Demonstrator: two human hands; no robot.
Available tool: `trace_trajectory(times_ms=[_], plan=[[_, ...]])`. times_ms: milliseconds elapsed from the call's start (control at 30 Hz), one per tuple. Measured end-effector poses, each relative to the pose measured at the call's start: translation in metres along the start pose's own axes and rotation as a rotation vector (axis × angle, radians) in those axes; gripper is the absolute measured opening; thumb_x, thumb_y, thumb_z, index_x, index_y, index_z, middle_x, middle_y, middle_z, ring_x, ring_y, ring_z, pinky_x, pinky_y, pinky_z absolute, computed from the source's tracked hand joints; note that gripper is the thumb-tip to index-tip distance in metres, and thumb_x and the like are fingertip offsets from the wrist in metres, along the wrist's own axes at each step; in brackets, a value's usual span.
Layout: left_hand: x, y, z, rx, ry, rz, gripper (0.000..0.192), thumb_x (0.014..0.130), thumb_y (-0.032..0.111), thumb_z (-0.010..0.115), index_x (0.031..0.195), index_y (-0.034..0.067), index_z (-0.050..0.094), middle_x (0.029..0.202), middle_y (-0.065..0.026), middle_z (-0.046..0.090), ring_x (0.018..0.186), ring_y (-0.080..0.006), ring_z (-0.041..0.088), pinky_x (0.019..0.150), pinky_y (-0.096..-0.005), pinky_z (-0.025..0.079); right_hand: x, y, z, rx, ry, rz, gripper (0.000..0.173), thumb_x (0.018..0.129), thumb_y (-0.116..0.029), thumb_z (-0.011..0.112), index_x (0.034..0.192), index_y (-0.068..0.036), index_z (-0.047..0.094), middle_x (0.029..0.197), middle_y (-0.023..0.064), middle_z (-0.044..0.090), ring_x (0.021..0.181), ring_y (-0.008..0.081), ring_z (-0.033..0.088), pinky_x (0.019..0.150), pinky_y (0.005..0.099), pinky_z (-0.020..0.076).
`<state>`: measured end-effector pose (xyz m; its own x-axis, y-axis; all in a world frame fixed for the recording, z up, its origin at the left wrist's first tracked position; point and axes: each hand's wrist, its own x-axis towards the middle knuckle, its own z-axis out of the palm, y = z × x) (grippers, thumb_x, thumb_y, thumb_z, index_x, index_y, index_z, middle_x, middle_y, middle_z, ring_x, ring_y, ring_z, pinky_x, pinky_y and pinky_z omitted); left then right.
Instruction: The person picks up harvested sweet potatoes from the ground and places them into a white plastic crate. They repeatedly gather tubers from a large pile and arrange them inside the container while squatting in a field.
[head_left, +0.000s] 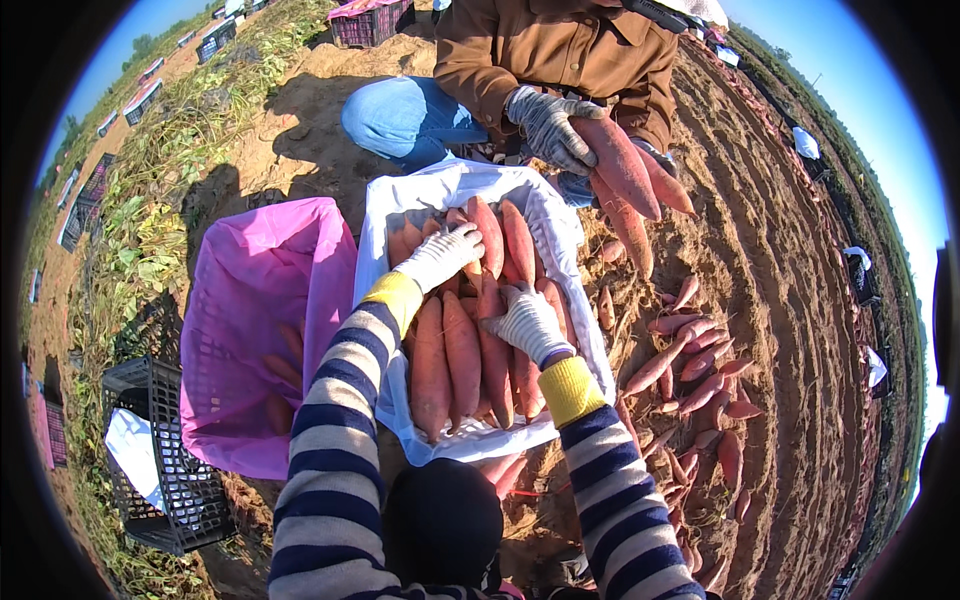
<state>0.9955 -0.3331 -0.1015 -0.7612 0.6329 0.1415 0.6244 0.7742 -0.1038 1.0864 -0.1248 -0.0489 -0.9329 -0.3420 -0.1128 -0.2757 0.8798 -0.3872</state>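
Rows of sweet potatoes (461, 352) fill a crate lined with white plastic (480, 448) in front of me. My left hand (444, 255), in a white striped knit glove, rests on sweet potatoes in the upper row; its fingers are curled at one, but whether they grip it I cannot tell. My right hand (529, 319), gloved alike, lies over the lower row, thumb and fingers around the upper end of a long sweet potato (493, 352). The palms and the undersides of the fingers are hidden.
Left of the crate stands another lined with pink plastic (330, 247), a few sweet potatoes inside. An empty black crate (169, 450) lies beyond it. Opposite, a co-worker's gloved hand (555, 127) holds several sweet potatoes (619, 169). More sweet potatoes (705, 360) lie on the soil at right.
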Motion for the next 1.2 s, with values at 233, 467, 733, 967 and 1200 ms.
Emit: trace_trajectory(times_ms=[233,467,733,967,1200], plan=[[-0.009,0.01,-0.011,0.048,-0.027,0.052,0.035,0.089,0.015,0.046,0.12,0.006,0.057,0.131,-0.0109,0.052,0.13,-0.0287,0.043,0.107,-0.041,0.039,0.011,-0.035,-0.017,-0.112,-0.094,0.201,0.074,0.07,-0.063,0.071,0.117,-0.008,0.058,0.11,0.0183,0.063,0.101,0.0309,0.065,0.086,0.0425,0.0529],[-0.01,0.044,-0.007,0.372,-0.173,0.035,0.04,0.093,0.019,0.043,0.128,0.004,0.055,0.14,-0.0134,0.047,0.138,-0.0326,0.034,0.109,-0.0437,0.036,0.0,-0.008,-0.016,0.072,0.165,0.126,0.059,0.071,-0.05,0.073,0.106,-0.004,0.06,0.101,0.0182,0.062,0.099,0.0334,0.062,0.083,0.0436,0.0512],[-0.034,0.063,-0.025,-0.063,-0.193,-0.243,0.055,0.091,0.016,0.049,0.143,0.003,0.037,0.152,-0.0198,0.027,0.143,-0.0338,0.025,0.112,-0.0531,0.028,-0.005,0.014,-0.022,0.388,0.055,-0.019,0.076,0.082,-0.037,0.069,0.144,-0.004,0.037,0.134,0.0252,0.05,0.125,0.0416,0.047,0.105,0.0445,0.0391],[-0.075,0.131,-0.06,-0.188,-0.016,-0.356,0.041,0.093,0.032,0.049,0.116,-0.001,0.057,0.116,-0.0209,0.058,0.113,-0.0373,0.052,0.097,-0.0515,0.038,-0.106,0.013,0.035,0.343,0.406,0.198,0.073,0.083,-0.031,0.07,0.142,-0.003,0.038,0.133,0.0283,0.048,0.124,0.0423,0.046,0.105,0.045,0.0374],[-0.101,0.158,-0.064,-0.182,0.199,-0.364,0.041,0.087,0.027,0.059,0.11,-0.006,0.058,0.117,-0.0231,0.054,0.124,-0.0457,0.04,0.11,-0.0524,0.028,-0.103,0.011,0.036,0.32,0.516,0.083,0.076,0.074,-0.024,0.07,0.14,-0.003,0.04,0.122,0.0243,0.054,0.114,0.0428,0.049,0.099,0.0492,0.04]])
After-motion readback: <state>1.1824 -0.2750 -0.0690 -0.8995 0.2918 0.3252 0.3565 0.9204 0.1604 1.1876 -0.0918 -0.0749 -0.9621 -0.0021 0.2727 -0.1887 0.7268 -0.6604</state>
